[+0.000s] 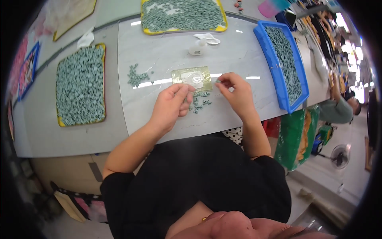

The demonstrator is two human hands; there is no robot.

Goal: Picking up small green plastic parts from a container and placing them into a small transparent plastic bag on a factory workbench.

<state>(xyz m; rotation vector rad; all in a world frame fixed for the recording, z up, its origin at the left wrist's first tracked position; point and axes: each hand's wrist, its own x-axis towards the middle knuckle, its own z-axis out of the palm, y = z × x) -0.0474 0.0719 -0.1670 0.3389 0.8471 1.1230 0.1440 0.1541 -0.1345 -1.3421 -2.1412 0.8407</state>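
Observation:
My left hand (171, 104) is closed in a pinch at the near left corner of a shiny yellowish flat pad (205, 72). What its fingertips hold is too small to make out. To the right of the pad, my right hand (238, 95) pinches a small grey-green piece (218, 81) between thumb and fingertips. A white square (185, 76) with a clear glossy round patch lies on the pad. Several finished-looking small green pieces (198, 104) are scattered just below it, between my hands. Another loose cluster of green pieces (136, 75) lies farther left.
Beyond the pad stand a small white bottle (195, 50) and a crumpled white tissue (208, 38). Yellow-rimmed trays full of green pieces lie at the left (104, 85) and far side (187, 31). A blue tray (274, 65) of similar pieces sits at the right. Another person (338, 109) is at far right.

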